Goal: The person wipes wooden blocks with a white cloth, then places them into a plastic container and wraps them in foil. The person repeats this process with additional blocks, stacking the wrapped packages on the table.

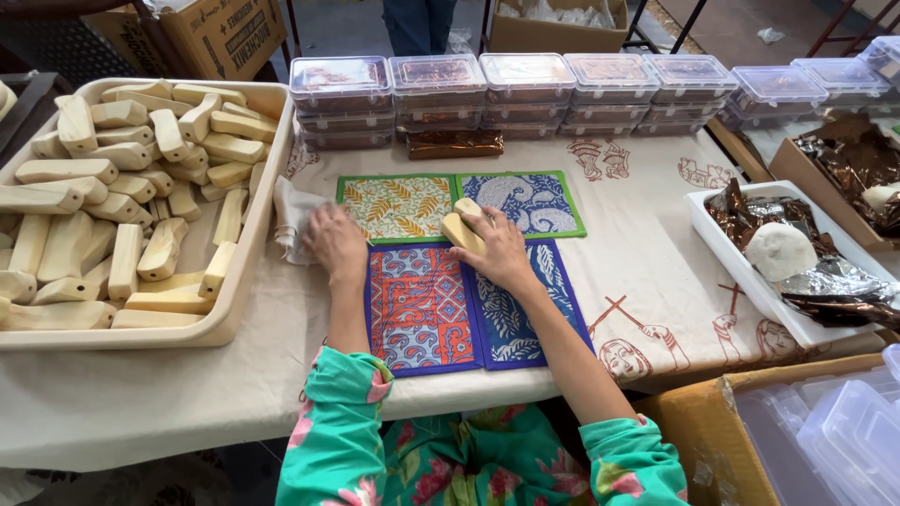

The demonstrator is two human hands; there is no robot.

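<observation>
Both hands are down on the mats now. Right hand (502, 248) is curled around a pale wooden block (462, 228), fingers wrapped over its top, holding it just where the four mats meet. Left hand (335, 242) lies palm-down with fingers closed over a crumpled white cloth (292, 217), at the left edge of the mats — how tightly it grips I can't tell, since the fingertips are buried in the folds.

Taking the mats as the landmark: the green leaf mat (397, 207) and green-edged blue mat (527, 200) sit on the far row, the orange-and-blue mat (420, 309) and blue leaf mat (516, 314) on the near row, all butted edge to edge. Left of the mats stands a big tray (246, 272) heaped with more blocks. Beyond them runs a row of lidded plastic boxes (525, 89). Right of them, a white tub (741, 267) of foil and a pale lump.

Risks, as I read it — the block is held only at its upper end, so a loose grip could let it tip and knock onto the mats. Any sideways push by either hand could slide the mats out of their neat square, since nothing visibly pins them. And the near mats reach right to the table edge — a drag toward the body could pull one over.
</observation>
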